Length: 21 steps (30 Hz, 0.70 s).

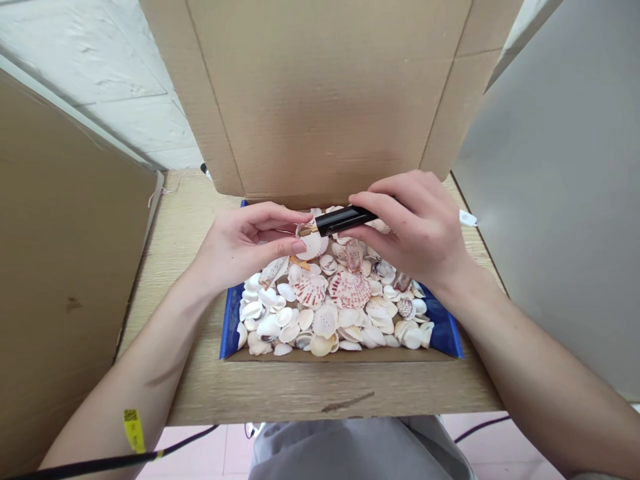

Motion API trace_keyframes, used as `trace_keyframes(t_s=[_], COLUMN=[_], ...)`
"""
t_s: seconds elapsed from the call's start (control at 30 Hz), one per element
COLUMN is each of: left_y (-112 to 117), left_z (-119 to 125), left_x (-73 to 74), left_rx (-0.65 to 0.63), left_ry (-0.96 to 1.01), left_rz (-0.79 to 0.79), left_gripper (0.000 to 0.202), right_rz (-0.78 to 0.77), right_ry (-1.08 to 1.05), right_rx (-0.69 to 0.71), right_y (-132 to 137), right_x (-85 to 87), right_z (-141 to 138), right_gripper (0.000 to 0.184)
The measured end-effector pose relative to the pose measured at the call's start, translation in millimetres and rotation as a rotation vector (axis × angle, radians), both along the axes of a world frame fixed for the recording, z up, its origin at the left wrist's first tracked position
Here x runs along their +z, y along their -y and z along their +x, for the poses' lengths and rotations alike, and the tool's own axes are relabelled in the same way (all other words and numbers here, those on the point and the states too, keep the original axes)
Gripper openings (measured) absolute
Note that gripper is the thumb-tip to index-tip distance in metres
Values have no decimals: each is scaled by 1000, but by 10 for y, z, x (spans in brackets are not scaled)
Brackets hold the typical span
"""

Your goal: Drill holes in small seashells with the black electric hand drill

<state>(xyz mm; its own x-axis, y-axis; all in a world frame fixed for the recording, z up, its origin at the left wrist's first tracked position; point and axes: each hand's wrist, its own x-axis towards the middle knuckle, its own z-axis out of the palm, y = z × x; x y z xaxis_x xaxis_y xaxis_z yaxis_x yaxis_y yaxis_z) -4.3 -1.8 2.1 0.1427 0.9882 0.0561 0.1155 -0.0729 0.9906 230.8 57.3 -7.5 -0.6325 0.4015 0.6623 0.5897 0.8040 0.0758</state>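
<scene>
My right hand (413, 220) is closed around a small black hand drill (345, 219), held nearly level with its brass-coloured tip pointing left. My left hand (255, 243) pinches a pale shell (299, 231) between thumb and fingers, right at the drill's tip. Most of that shell is hidden, and I cannot tell whether the bit touches it. Below both hands lies a shallow cardboard tray with blue ends (231, 323), filled with loose seashells. Among them are red-and-white scallop shells (350, 289) and a white shell with small dark dots (325, 321).
The tray stands on a light wooden table (330, 393). A tall cardboard panel (325, 93) rises behind it. Another board (65, 220) stands at the left, a grey panel (565, 200) at the right. A black cable with a yellow tag (134, 430) crosses the lower left.
</scene>
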Motion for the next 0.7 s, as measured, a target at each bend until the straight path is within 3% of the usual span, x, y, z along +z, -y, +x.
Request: trace_keyframes(t_s=[0.17,0.33,0.7], left_y=[-5,-9,-26], left_z=[-14,-37,-87], left_x=[2,-10,-16], left_rx=[53,113,71], left_ry=[-38,-53,-15], left_rz=[7,-13,-21], left_gripper=[28,52,28], right_rz=[-103,-111,-72], right_ry=[153,184,174], right_rx=[-1,-16,14], right_y=[32,62,46], right_x=[-1,32,14], right_z=[2,-15,-10], right_gripper=[39,39,38])
